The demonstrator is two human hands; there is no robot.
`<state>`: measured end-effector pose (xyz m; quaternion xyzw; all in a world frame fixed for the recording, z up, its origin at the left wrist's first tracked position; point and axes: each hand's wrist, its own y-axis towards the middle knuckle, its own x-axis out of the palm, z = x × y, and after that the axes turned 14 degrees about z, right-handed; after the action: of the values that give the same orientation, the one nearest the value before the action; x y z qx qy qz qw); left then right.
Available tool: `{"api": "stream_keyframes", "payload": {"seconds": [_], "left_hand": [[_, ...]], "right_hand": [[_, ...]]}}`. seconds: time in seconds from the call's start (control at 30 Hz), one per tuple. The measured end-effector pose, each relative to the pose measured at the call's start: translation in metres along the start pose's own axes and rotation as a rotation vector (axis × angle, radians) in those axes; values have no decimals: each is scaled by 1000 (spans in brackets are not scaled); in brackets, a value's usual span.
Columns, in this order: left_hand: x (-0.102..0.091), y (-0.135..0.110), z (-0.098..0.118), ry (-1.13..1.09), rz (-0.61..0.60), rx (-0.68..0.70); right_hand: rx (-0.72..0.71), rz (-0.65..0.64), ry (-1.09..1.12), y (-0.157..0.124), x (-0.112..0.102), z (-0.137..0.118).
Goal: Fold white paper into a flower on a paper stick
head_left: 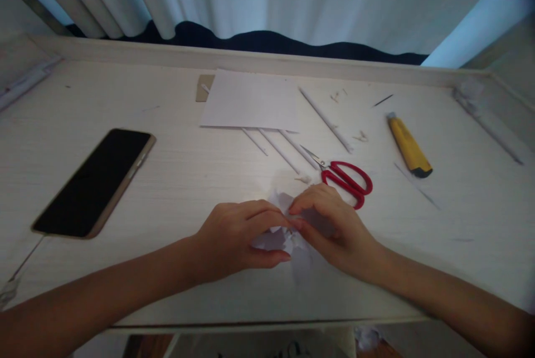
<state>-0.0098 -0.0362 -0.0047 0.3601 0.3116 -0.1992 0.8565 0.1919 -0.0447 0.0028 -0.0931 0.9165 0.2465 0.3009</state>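
Close to the front edge of the table, my left hand (240, 235) and my right hand (340, 230) meet over a crumpled, cut piece of thin white paper (301, 263). The fingers of both hands are closed on it, and their tips meet near its middle. Parts of the paper stick out above, below and between the fingers; the rest is hidden by the hands. Just beyond my right hand lie scissors (346, 179) with red handles, their blades pointing away to the left. A small whitish scrap (304, 179) lies beside them.
A white sheet (251, 101) partly covers several rolled paper sticks (279, 150); another stick (326, 120) lies to its right. A yellow cutter (409, 146) is at right. A phone (94, 182) with a cable lies at left. The table's back has a raised rim (251, 58).
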Motion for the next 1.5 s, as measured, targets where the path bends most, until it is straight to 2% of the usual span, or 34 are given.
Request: {"api": "stream_keyframes", "payload": {"seconds": [0.1, 0.23, 0.4, 0.57, 0.83, 1.03, 1.2, 1.37, 1.5], "left_hand": [[-2, 1, 1, -37, -6, -105], [-7, 5, 3, -60, -60, -206], [-10, 7, 4, -115, -92, -333], [-8, 8, 1, -174, -29, -445], [-9, 10, -2, -282, -17, -533], [-12, 8, -3, -315, -35, -517], [-13, 6, -5, -294, -18, -506], [-11, 3, -7, -299, -14, -502], [-7, 1, -8, -339, -8, -512]], "right_hand": [[-113, -40, 21, 6, -9, 2], [-256, -205, 39, 20, -30, 1], [-255, -386, 0, 31, -47, 2], [-265, -463, 20, 30, -41, 5], [-199, -434, 76, 25, -30, 6], [-134, -396, 94, 20, -26, 6], [-129, -365, 12, 14, -22, 10], [-200, -348, 16, 11, -19, 18], [-182, -356, 40, 10, -14, 22]]}}
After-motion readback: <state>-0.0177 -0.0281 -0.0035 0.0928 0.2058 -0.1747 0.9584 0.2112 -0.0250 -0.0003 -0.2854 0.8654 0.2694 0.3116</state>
